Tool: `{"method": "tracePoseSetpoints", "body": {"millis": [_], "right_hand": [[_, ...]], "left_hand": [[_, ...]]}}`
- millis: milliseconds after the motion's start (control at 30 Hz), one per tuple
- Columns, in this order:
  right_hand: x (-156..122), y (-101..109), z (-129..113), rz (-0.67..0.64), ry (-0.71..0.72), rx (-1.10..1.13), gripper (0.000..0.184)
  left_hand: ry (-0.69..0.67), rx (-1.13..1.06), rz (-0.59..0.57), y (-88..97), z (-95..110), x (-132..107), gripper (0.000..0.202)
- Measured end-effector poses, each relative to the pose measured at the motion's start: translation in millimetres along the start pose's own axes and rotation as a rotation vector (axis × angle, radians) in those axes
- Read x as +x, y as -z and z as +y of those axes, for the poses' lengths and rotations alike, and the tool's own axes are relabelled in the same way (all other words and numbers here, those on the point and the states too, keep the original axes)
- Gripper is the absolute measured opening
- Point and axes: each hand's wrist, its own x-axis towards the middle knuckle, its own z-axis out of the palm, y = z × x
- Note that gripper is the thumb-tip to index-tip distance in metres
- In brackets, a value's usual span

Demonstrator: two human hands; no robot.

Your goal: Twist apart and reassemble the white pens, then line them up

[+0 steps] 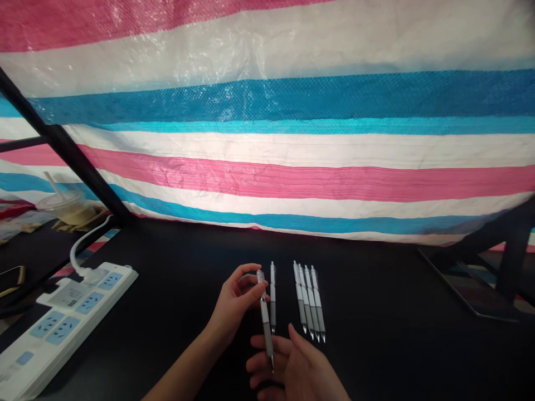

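My left hand pinches a white and grey pen near its clear clip end, and the pen's metal tip points down toward me. Just below, my right hand has its fingers spread around the pen's lower end; whether they touch it I cannot tell. Another pen of the same kind lies on the black table right behind the held one. Farther right, several matching pens lie side by side in a row, tips toward me.
A white power strip with a plug and cable lies at the left. Beyond it are a plastic cup with a straw and a phone. A striped plastic sheet hangs behind the table. A dark flat panel is at right.
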Motion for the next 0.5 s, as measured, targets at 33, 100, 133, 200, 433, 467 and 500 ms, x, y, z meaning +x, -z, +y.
{"method": "tracePoseSetpoints", "body": {"millis": [33, 100, 133, 200, 433, 467, 500], "right_hand": [[-0.5, -1.0, -0.2, -0.001, -0.003, -0.001, 0.069], [-1.0, -2.6, -0.4, 0.009, -0.005, -0.004, 0.069], [-1.1, -3.1, -0.4, 0.019, -0.001, -0.007, 0.069], [-1.2, -3.8, -0.5, 0.031, 0.008, -0.011, 0.069], [-2.5, -3.7, -1.0, 0.030, -0.002, -0.014, 0.068], [-2.6, -3.7, -0.9, 0.036, 0.000, -0.013, 0.068], [-2.6, -3.8, -0.8, 0.041, 0.002, -0.012, 0.069]], "left_hand": [[0.000, 0.002, -0.003, 0.0, -0.6, 0.1, 0.041], [-0.001, 0.002, -0.006, 0.2, -1.5, 0.5, 0.040], [-0.002, -0.002, -0.005, 0.4, -1.9, 0.8, 0.039], [-0.003, -0.011, -0.006, 0.8, -2.3, 1.3, 0.037], [-0.017, -0.007, 0.014, 0.7, -1.2, 0.7, 0.046], [-0.020, -0.007, 0.016, 0.8, -1.0, 0.6, 0.043], [-0.022, -0.006, 0.016, 1.0, -0.9, 0.5, 0.040]]}}
